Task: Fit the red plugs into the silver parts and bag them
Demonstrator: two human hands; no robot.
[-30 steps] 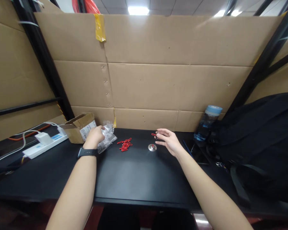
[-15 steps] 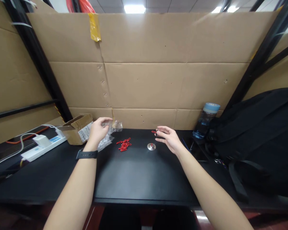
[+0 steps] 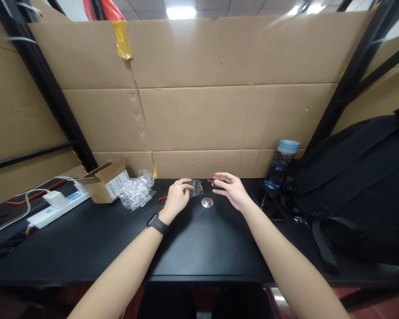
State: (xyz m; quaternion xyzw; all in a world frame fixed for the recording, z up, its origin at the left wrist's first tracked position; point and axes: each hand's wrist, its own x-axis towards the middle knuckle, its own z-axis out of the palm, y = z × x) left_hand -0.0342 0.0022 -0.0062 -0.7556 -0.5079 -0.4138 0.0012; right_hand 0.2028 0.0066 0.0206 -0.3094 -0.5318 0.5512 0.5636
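My left hand (image 3: 177,196) is closed on a small clear plastic bag (image 3: 196,188), held above the black table. To its right, my right hand (image 3: 230,189) pinches a small item with a red loop (image 3: 210,180) at its end; the item is mostly hidden by the fingers. Between and below the hands lies a round silver disc (image 3: 207,202) with a red mark at its middle. Red looped cords (image 3: 162,198) lie left of my left hand, which hides most of them.
At the left stand an open cardboard box (image 3: 103,181), crumpled clear bags (image 3: 138,189) and a white power strip (image 3: 58,210). On the right are a bottle (image 3: 281,165), a dark flat object and a black backpack (image 3: 362,186). A cardboard wall rises behind.
My left hand has moved right from the pile of clear bags, with one bag now in its fingers. It now covers most of the red cords. My right hand still holds its item.
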